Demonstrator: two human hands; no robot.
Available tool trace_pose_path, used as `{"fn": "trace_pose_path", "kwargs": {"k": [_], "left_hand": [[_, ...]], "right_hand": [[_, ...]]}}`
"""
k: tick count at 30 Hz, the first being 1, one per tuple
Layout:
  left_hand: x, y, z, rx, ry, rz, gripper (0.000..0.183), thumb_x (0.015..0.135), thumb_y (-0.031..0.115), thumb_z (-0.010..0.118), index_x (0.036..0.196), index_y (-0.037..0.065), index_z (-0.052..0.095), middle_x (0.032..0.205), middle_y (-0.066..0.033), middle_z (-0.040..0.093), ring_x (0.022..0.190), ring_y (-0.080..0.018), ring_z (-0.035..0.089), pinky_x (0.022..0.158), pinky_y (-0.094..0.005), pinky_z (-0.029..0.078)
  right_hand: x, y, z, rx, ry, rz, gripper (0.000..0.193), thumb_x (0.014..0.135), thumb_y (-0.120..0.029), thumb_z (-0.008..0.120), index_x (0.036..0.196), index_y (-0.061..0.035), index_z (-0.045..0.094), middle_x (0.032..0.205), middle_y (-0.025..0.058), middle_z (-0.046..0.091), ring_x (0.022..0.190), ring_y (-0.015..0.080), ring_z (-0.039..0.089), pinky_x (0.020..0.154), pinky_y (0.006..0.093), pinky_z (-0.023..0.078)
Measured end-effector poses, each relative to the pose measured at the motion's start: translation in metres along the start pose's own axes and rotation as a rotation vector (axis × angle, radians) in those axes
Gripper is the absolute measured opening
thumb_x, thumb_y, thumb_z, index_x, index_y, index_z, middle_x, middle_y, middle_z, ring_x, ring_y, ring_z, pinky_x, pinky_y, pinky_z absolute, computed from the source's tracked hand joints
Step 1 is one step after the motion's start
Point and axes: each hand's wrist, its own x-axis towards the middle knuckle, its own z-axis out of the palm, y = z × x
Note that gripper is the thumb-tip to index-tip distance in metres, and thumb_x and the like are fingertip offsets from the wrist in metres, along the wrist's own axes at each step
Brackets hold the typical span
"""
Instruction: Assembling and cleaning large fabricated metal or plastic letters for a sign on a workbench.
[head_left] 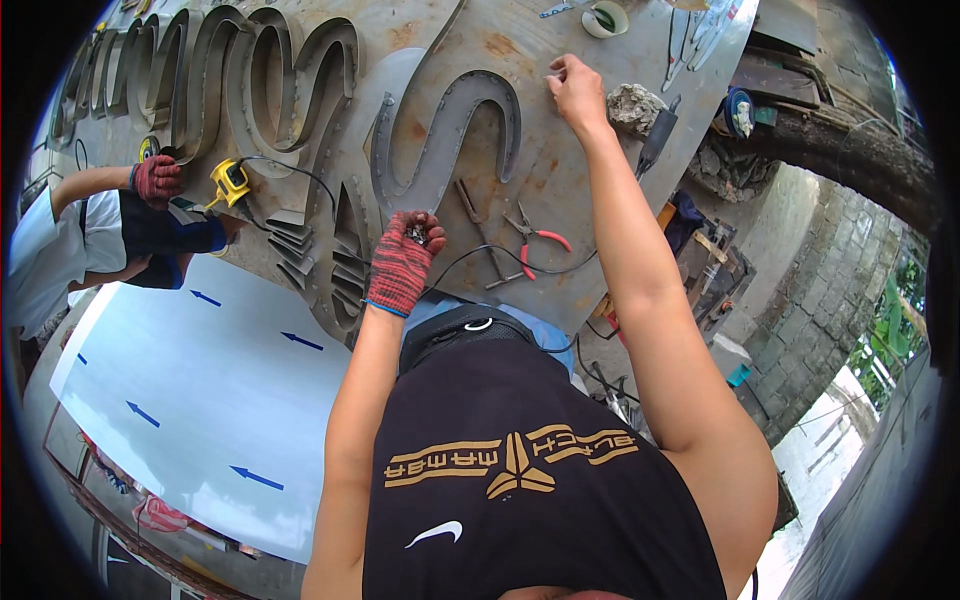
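My left hand [402, 262], in a red and black knit glove, is cupped palm up around small dark metal bits [418, 234]. It is just below an S-shaped metal channel letter [508, 112] that lies on the metal table [545, 190]. My bare right hand [577, 92] reaches over the table, right of the letter's upper curve. Its fingers are curled together; whatever they may hold is too small to make out. Between my arms lie pliers with red handles [553, 238] and a T-shaped metal tool [485, 232].
More bent metal letters [262, 80] fill the table's left side. A yellow device [230, 182] trails a cable. A co-worker's gloved hand [157, 178] is at the left edge. A rough stone [632, 108], a cup [604, 18] and metal strips [685, 45] lie at right.
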Motion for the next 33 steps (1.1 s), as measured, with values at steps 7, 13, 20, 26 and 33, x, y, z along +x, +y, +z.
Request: {"fn": "trace_pose_path", "kwargs": {"k": [7,13,20,26,33], "left_hand": [[0.003,-0.003,0.003,0.017,-0.008,-0.012,0.031,0.105,0.030,0.053,0.100,0.000,0.061,0.099,-0.0116,0.061,0.086,-0.0234,0.057,0.077,-0.0346,0.053],[0.004,-0.005,0.001,-0.006,-0.017,-0.020,0.031,0.105,0.030,0.053,0.102,0.001,0.062,0.100,-0.0122,0.061,0.087,-0.0235,0.057,0.077,-0.0347,0.053],[0.008,-0.006,0.005,0.020,-0.100,-0.033,0.034,0.105,0.035,0.055,0.107,0.002,0.061,0.105,-0.0122,0.062,0.091,-0.0242,0.058,0.083,-0.0349,0.055],[0.006,-0.003,-0.004,0.014,-0.101,-0.027,0.034,0.104,0.035,0.055,0.107,0.002,0.061,0.106,-0.0113,0.060,0.091,-0.0235,0.058,0.083,-0.0348,0.054],[0.003,-0.001,-0.007,-0.018,-0.134,-0.028,0.033,0.104,0.035,0.056,0.106,0.002,0.060,0.105,-0.0109,0.060,0.090,-0.0231,0.057,0.083,-0.0349,0.054]], "right_hand": [[0.003,0.011,0.001,-0.157,-0.022,-0.211,0.016,0.086,-0.012,0.072,0.098,-0.0016,0.070,0.098,0.0197,0.069,0.098,0.0379,0.066,0.089,0.0448,0.052],[0.002,0.004,0.006,-0.099,-0.053,-0.197,0.015,0.086,-0.014,0.070,0.096,-0.0013,0.070,0.099,0.0201,0.069,0.098,0.0376,0.066,0.090,0.0447,0.052],[-0.002,-0.015,0.023,-0.033,-0.086,-0.257,0.017,0.087,-0.015,0.070,0.098,-0.0023,0.069,0.099,0.0187,0.069,0.099,0.0368,0.066,0.089,0.0447,0.052],[0.006,-0.020,0.023,-0.054,-0.159,-0.235,0.016,0.086,-0.014,0.070,0.097,-0.0032,0.068,0.099,0.0188,0.069,0.099,0.0371,0.065,0.088,0.0455,0.052],[0.009,-0.020,0.022,-0.179,-0.172,-0.372,0.017,0.085,-0.013,0.070,0.099,-0.0030,0.068,0.098,0.0199,0.069,0.098,0.0386,0.065,0.089,0.0463,0.052]]}}
